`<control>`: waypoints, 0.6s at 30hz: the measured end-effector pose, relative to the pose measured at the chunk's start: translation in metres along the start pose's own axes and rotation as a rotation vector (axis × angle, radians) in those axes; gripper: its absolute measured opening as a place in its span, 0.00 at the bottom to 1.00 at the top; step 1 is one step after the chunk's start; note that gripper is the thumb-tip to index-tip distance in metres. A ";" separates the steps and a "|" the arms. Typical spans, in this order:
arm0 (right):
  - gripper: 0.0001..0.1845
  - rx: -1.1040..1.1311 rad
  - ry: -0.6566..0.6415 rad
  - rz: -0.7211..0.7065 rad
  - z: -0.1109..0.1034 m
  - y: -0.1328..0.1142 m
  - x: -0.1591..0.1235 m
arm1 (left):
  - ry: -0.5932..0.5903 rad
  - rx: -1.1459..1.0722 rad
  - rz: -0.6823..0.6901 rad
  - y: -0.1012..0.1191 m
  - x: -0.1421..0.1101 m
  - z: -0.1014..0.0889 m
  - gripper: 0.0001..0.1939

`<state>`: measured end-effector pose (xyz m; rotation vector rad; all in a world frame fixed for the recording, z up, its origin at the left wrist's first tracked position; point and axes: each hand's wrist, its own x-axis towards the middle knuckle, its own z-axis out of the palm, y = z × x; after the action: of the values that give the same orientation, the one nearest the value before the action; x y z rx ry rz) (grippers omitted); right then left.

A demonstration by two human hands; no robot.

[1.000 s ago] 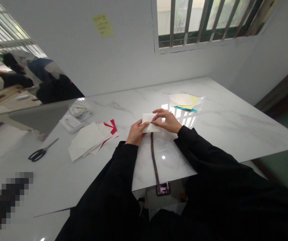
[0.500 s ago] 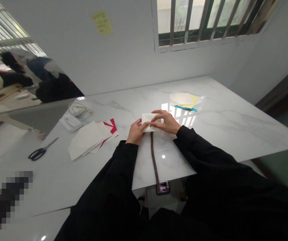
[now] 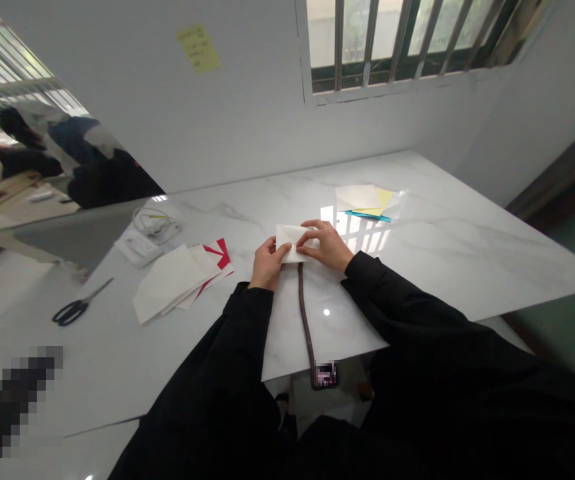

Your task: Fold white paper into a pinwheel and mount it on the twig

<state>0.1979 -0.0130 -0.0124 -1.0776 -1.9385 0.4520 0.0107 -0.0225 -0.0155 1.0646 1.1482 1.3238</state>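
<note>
A small white folded paper, shaped like an envelope with a flap, is held over the middle of the marble-look table. My left hand grips its left side, thumb on top and fingers behind. My right hand pinches at the paper's middle right with thumb and index finger, the other fingers over its far edge. A brown cord runs from beneath the paper toward the table's near edge, down to a blurred-out dark object.
White sheets with red paper pieces lie left of my hands. Beyond them are a white device and coiled cable; black scissors lie farther left. Cream, yellow and blue papers rest at the back right. A person is at the upper left.
The view has shifted slightly. Both hands stay on the white folded paper, and slightly more of its left part shows between them.
</note>
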 end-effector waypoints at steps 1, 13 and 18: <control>0.02 -0.012 0.010 0.001 -0.001 0.003 0.000 | 0.005 -0.004 0.002 0.000 0.000 0.000 0.26; 0.06 -0.114 0.184 0.055 -0.024 0.029 0.008 | 0.257 -0.036 0.051 0.013 0.002 -0.002 0.20; 0.08 -0.168 0.278 0.120 -0.034 0.035 0.011 | 0.399 -0.081 0.053 0.018 0.005 -0.004 0.15</control>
<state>0.2408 0.0126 -0.0099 -1.2967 -1.6948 0.1927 0.0033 -0.0183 0.0020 0.7953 1.3495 1.6595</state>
